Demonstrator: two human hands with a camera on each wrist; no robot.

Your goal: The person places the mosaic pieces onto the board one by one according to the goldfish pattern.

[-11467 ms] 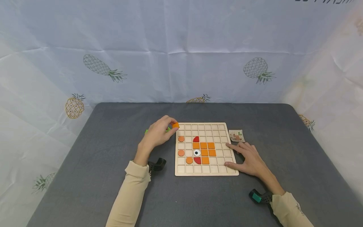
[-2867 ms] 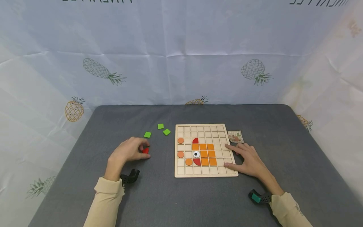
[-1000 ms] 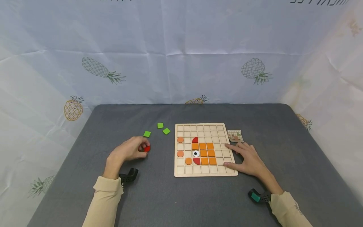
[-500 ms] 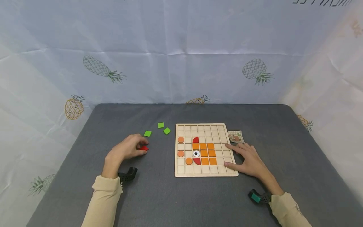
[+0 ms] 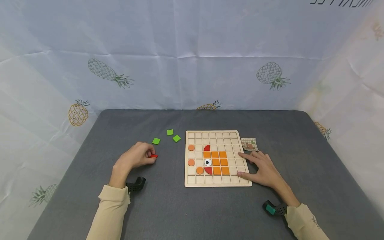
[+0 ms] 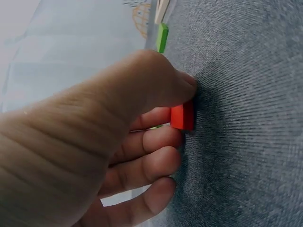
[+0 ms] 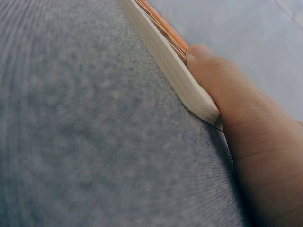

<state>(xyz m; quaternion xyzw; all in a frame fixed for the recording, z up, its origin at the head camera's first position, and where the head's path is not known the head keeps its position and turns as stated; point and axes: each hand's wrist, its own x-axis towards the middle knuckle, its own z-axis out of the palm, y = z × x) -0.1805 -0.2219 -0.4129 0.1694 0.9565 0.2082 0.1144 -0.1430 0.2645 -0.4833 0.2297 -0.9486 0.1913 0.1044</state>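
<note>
My left hand (image 5: 135, 157) pinches a red tile (image 5: 153, 156) between thumb and fingers, low over the grey table left of the board. In the left wrist view the red tile (image 6: 182, 117) shows edge-on under the thumb; I cannot tell whether it touches the cloth. Flat on the table is a wooden grid board (image 5: 234, 180). It bears several orange squares (image 5: 215, 162), orange discs (image 5: 191, 162), two red quarter-circles (image 5: 208, 170) and a white eye disc (image 5: 207, 162). My right hand (image 5: 261, 168) rests on the board's right edge, thumb and index finger extended.
Three green square tiles (image 5: 176, 138) lie beyond the left hand, left of the board. A small printed pattern card (image 5: 249, 144) sits by the board's upper right edge. A pineapple-print curtain (image 5: 192, 80) hangs behind the table.
The orange square that my left hand held earlier now lies on the board. That hand moved left, took the red tile, and has turned it in its fingers. The right hand stays put.
</note>
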